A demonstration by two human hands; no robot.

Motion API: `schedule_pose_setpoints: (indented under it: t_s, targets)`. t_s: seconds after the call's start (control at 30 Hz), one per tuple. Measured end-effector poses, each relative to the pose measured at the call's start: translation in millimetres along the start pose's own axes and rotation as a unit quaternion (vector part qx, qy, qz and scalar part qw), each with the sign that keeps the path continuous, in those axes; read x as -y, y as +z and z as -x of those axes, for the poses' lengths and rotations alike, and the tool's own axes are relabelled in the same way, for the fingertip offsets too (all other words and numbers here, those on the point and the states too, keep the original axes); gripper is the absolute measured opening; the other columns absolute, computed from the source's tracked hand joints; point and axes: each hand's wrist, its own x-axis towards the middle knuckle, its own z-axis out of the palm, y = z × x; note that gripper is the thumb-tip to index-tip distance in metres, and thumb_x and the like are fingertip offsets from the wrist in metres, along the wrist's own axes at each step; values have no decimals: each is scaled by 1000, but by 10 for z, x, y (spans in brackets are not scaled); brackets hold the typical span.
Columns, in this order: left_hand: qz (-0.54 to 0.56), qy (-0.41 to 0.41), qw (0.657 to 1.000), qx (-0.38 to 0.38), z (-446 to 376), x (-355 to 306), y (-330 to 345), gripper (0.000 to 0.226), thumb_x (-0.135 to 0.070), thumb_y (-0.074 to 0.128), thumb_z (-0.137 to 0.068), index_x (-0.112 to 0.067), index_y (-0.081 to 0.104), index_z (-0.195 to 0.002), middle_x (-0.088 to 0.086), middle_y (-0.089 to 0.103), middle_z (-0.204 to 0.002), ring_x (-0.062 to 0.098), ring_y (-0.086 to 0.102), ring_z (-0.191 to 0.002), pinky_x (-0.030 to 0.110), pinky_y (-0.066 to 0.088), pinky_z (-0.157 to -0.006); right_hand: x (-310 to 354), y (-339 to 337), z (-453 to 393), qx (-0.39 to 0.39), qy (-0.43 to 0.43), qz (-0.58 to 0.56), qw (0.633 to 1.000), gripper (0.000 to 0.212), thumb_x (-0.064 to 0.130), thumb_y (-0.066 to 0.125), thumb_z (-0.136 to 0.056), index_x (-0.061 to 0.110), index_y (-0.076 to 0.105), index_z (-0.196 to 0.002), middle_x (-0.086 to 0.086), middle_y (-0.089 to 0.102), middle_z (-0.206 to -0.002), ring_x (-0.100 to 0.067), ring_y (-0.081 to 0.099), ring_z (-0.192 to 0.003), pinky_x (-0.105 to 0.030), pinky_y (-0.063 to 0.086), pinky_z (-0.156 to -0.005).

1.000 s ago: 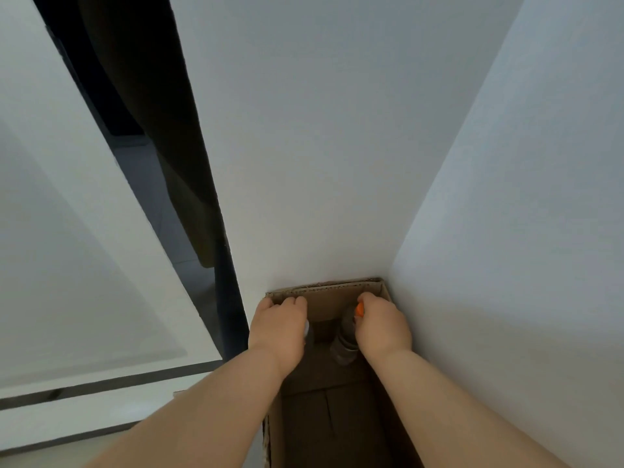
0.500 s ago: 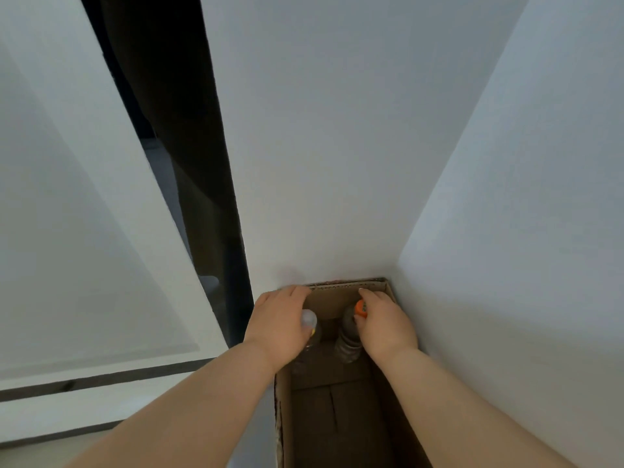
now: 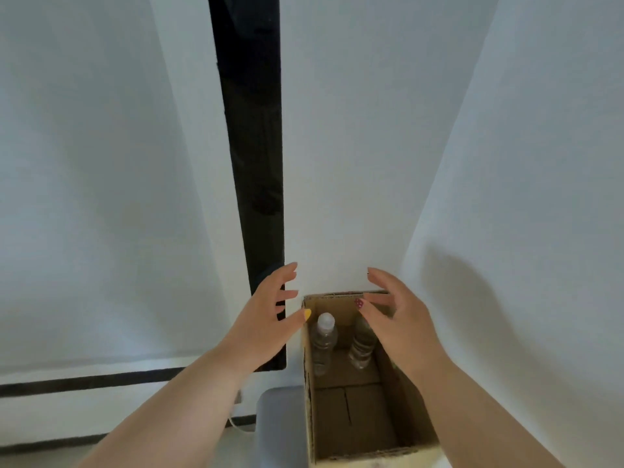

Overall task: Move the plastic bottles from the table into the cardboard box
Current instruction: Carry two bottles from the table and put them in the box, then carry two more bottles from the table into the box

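An open cardboard box (image 3: 358, 454) stands in the corner below me. Two clear plastic bottles stand upright at its far end: one with a white cap (image 3: 323, 342) on the left, and a second bottle (image 3: 362, 346) on the right whose top is hidden behind my right hand. My left hand (image 3: 266, 319) hovers above and left of the box with spread fingers, holding nothing. My right hand (image 3: 393, 319) hovers over the box's far right part, fingers apart and empty.
White walls close in behind and to the right of the box. A dark vertical gap (image 3: 253, 163) runs between wall panels on the left. A grey rounded object (image 3: 280, 430) sits against the box's left side. The near half of the box floor is bare.
Both hands have let go of the bottles and lifted up out of the box, fingers spreading. The bottles stay standing at the far end.
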Motion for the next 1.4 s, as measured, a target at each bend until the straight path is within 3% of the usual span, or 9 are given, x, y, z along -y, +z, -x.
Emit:
schedule_pose_setpoints:
  t_s: [0.17, 0.27, 0.4, 0.5, 0.67, 0.8, 0.9, 1.03, 1.4]
  targets:
    - [11, -8, 999, -33, 820, -353, -404, 74, -22, 69, -93, -45, 26, -150, -25, 44, -139, -10, 54, -111, 22, 48, -100, 580, -64, 514, 92, -53, -61, 992, 56, 27, 68, -93, 50, 42, -137, 20, 47, -147, -8, 54, -128, -28, 45, -103]
    - [30, 1, 995, -99, 1512, -562, -572, 70, -18, 68, -94, -47, 31, -146, -21, 48, -141, -3, 57, -118, 27, 48, -104, 843, -78, 940, 129, -94, -84, 984, 55, 31, 68, -92, 53, 41, -134, 24, 47, -145, -5, 56, -124, -17, 44, -93]
    - [56, 11, 976, -209, 2651, -743, -651, 66, -15, 68, -91, -51, 41, -139, -25, 56, -136, -3, 61, -118, 24, 51, -97, 1089, -14, 1685, 192, -135, -145, 961, 56, 29, 69, -91, 45, 46, -140, 23, 53, -140, -2, 62, -117, -34, 52, -102]
    - [57, -2, 957, -286, 3548, -860, -675, 65, -21, 67, -86, -53, 44, -137, -27, 59, -132, 3, 64, -118, 24, 50, -92, 1280, 111, 2288, 236, -163, -198, 937, 51, 23, 68, -92, 43, 51, -136, 21, 56, -137, -2, 66, -111, -33, 57, -95]
    - [15, -34, 921, -388, 4937, -1076, -856, 67, -18, 68, -83, -50, 46, -137, -20, 60, -133, 11, 65, -119, 31, 55, -91, 1690, 426, 3250, 321, -186, -270, 888, 48, 13, 69, -92, 48, 60, -124, 27, 65, -120, -9, 69, -105, -34, 59, -90]
    - [-7, -58, 885, -462, 5984, -1200, -1019, 71, 0, 70, -86, -38, 45, -140, -12, 59, -134, 9, 67, -113, 26, 54, -88, 2072, 679, 4073, 392, -223, -290, 844, 47, 23, 70, -87, 58, 60, -116, 29, 65, -120, -9, 70, -105, -44, 59, -91]
    - [-21, -75, 860, -505, 6845, -1319, -1096, 71, -5, 71, -84, -39, 44, -140, -13, 58, -135, 7, 66, -112, 26, 55, -91, 2398, 840, 4801, 444, -242, -301, 808, 45, 31, 70, -83, 61, 60, -115, 28, 65, -121, -9, 70, -107, -45, 58, -91]
    - [-52, -95, 819, -563, 8152, -1452, -1181, 74, 4, 71, -87, -38, 44, -141, -13, 58, -135, 7, 66, -113, 28, 56, -93, 2832, 1069, 5936, 504, -264, -326, 755, 44, 33, 72, -82, 56, 61, -118, 26, 65, -122, -11, 69, -108, -43, 60, -89]
    - [-109, -184, 727, -653, 11897, -1715, -1366, 72, -3, 69, -91, -31, 38, -150, -18, 52, -146, -2, 51, -133, 28, 42, -112, 3676, 1733, 9403, 621, -228, -400, 634, 49, 2, 68, -90, 31, 61, -128, 10, 68, -130, -9, 64, -121, -45, 47, -108]
